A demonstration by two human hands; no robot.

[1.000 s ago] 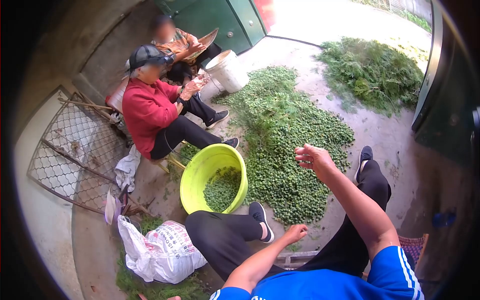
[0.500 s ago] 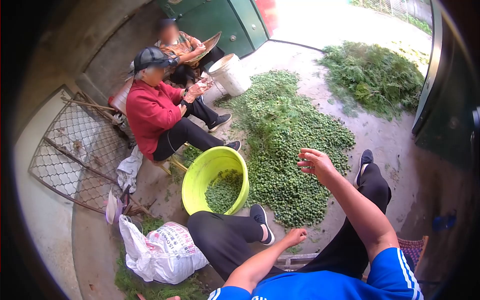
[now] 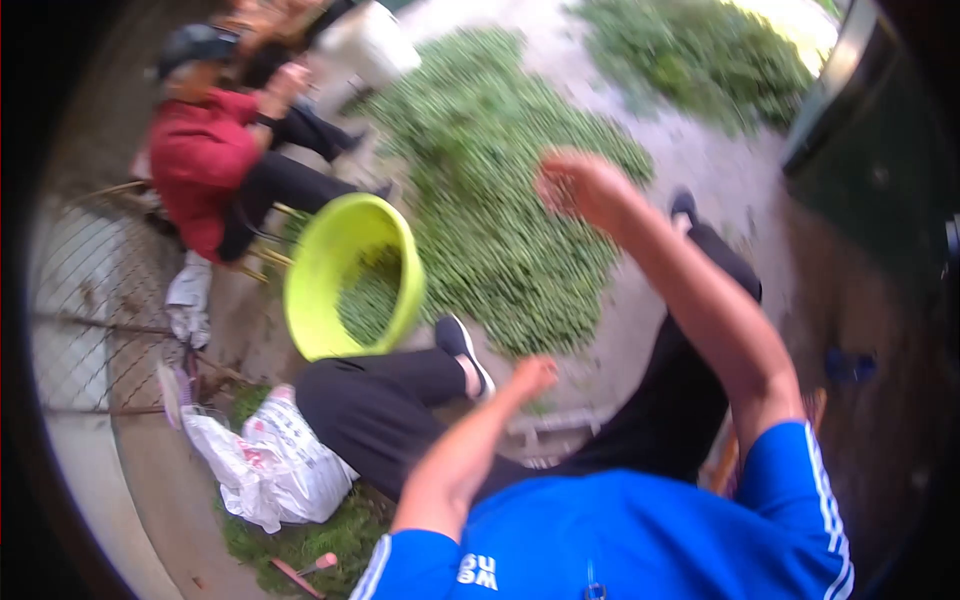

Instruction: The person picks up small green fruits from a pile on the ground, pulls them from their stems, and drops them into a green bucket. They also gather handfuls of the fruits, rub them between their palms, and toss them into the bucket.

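Observation:
My right hand [image 3: 590,190] is raised over the right part of a spread of small green fruits [image 3: 520,240] on the floor. Its fingers look bent and apart, though blurred, and nothing shows in them. Lower down, my left hand [image 3: 535,373] hangs near the fruits' front edge, beside my shoe [image 3: 463,352]. Its fingers are closed; whether they hold anything is hidden. A lime-green tub [image 3: 305,285] left of the spread contains more green fruits [image 3: 370,308].
A co-worker in red [image 3: 205,150] sits at the upper left, near a white bucket [image 3: 375,45]. Green foliage [image 3: 700,60] lies at the upper right. White sacks [image 3: 285,465] and a pink-handled tool [image 3: 325,561] are at the lower left.
The camera view has shifted, so the scene sits further up and left. My right hand has moved away from my body over the fruits. My left hand has barely moved relative to the floor.

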